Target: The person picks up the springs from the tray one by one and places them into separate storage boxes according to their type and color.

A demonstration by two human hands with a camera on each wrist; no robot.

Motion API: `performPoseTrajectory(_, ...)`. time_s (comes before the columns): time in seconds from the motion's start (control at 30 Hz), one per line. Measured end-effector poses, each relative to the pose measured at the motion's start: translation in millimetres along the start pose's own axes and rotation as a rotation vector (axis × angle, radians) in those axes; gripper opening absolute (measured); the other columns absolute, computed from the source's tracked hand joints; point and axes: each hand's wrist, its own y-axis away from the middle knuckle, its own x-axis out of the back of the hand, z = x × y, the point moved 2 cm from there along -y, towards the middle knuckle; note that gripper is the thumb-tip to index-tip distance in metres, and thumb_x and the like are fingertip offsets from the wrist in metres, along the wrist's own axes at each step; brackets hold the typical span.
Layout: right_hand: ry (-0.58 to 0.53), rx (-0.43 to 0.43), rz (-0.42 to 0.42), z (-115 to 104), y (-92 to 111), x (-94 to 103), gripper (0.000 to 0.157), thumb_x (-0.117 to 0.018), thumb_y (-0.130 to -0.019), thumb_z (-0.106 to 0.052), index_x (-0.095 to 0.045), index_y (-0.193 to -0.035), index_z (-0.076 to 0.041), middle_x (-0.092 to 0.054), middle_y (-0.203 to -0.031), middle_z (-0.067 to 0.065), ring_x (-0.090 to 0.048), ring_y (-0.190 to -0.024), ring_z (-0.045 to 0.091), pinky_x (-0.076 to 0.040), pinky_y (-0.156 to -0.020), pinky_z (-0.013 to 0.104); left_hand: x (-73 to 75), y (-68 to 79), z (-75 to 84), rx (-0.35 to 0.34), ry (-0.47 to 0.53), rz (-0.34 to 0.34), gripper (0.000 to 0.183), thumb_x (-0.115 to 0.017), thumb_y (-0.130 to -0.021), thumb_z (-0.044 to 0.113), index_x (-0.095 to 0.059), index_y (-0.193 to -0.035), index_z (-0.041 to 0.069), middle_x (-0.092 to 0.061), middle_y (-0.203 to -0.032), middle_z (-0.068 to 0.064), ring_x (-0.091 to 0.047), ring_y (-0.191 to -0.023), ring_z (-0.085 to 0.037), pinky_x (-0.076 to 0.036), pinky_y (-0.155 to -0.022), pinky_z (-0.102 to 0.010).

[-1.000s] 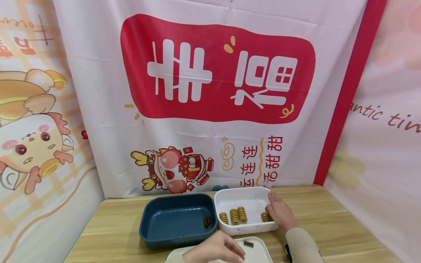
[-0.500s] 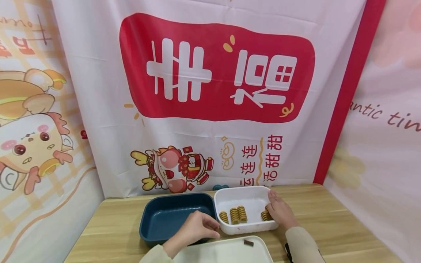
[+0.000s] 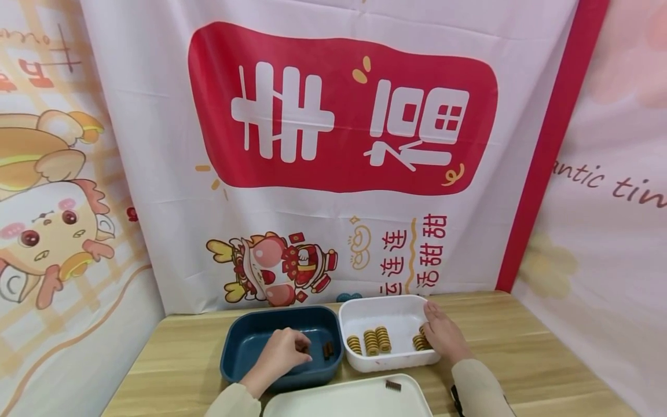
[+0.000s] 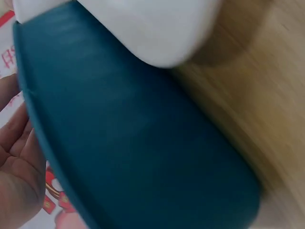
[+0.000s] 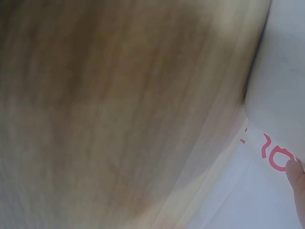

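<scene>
In the head view my left hand [image 3: 283,353] is over the dark blue bin [image 3: 250,379], fingers curled and pinching a small dark brown spring, mostly hidden by them. Other dark brown springs [image 3: 327,350] lie at the bin's right end. My right hand [image 3: 447,336] grips the right rim of the white bin [image 3: 385,364], partly covering yellow springs there. More yellow springs [image 3: 371,343] stand at the white bin's left side. In the left wrist view the left hand [image 4: 21,162] shows beyond the blue bin's wall [image 4: 119,124]. A right fingertip [image 5: 296,172] shows in the right wrist view.
A cream tray [image 3: 344,399] stands in front of the bins, with one dark spring [image 3: 393,386] near its far right corner. The two bins stand side by side on the wooden table [image 3: 161,370]. A printed cloth [image 3: 292,214] hangs behind them.
My left hand has moved from above the cream tray, left and away from me, to over the blue bin. The right hand stays at the white bin's rim.
</scene>
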Motion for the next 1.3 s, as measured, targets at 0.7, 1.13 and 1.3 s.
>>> performPoseTrajectory(0.7, 0.002, -0.008, -0.010, 3, -1, -1.6, 0.049, -0.046, -0.094, -0.012, -0.039, -0.134, 0.015, -0.036, -0.142, 0.030, -0.032, -0.132, 0.044, -0.027, -0.106, 0.053, 4.8, -1.5, -43.7, -0.054, -0.218, -0.004, 0.015, -0.080, -0.066, -0.003, -0.070, -0.071, 0.006, -0.059, -0.061, 0.006, -0.052, -0.058, -0.007, -0.048, -0.054, -0.027)
performPoseTrajectory(1.13, 0.006, 0.008, 0.000, 2, 0, -0.8, 0.048, -0.047, -0.094, -0.010, -0.041, -0.133, 0.016, -0.037, -0.141, 0.031, -0.032, -0.132, 0.044, -0.028, -0.106, 0.053, 2.5, -2.6, -48.1, 0.015, -0.256, -0.026, 0.018, -0.082, -0.064, -0.001, -0.071, -0.078, 0.005, -0.061, -0.068, 0.002, -0.056, -0.062, -0.012, -0.052, -0.059, -0.034)
performPoseTrajectory(1.3, -0.003, 0.016, 0.014, 1, 0, -0.3, 0.047, -0.047, -0.094, -0.010, -0.041, -0.133, 0.017, -0.038, -0.140, 0.031, -0.033, -0.131, 0.045, -0.028, -0.106, 0.053, 2.6, -2.6, -48.3, 0.029, -0.264, -0.026, 0.019, -0.083, -0.064, 0.002, -0.071, -0.079, 0.006, -0.062, -0.069, 0.003, -0.056, -0.063, -0.012, -0.052, -0.060, -0.034)
